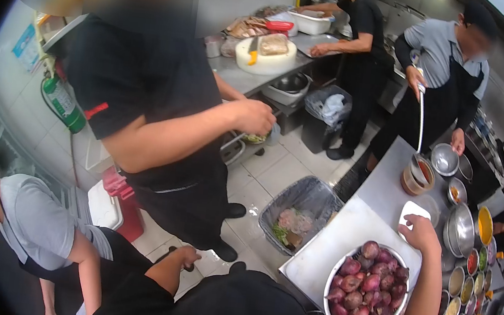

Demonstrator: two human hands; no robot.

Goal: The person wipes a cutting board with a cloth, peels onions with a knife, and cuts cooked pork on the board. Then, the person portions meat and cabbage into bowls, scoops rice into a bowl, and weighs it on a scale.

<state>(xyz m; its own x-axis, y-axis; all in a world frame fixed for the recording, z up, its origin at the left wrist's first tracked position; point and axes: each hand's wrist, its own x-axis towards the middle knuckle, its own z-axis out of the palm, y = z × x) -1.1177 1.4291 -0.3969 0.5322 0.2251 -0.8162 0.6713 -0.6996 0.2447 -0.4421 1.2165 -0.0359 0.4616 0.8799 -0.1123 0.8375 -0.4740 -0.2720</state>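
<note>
1. We see the red onions (368, 283) heaped in a round white bowl (328, 300), which rests on a pale board (320, 255) beside the steel counter (395, 163).
2. All the onions we can make out look whole and in their skins, so we judge that little or nothing is done to them; how much is left for them, we cannot say.
3. Our right hand (423, 233) reaches past the bowl, its fingers over a flat white thing (413, 212). Whether they grip it or merely rest on it, we cannot tell.
4. Our left hand (183, 257) hangs out to the side, well apart from the bowl. We see nothing in it, but how far its fingers are spread we cannot tell.
5. The lined bin (316, 193) near the board holds scraps, some pale and some green; we cannot identify them.
6. The lower onions are hidden under the upper ones, and our right forearm covers part of the counter side.
7. What the flat white thing is, we cannot make out. At the right, the dark lens edge cuts off the rows of food containers (456, 280).
</note>
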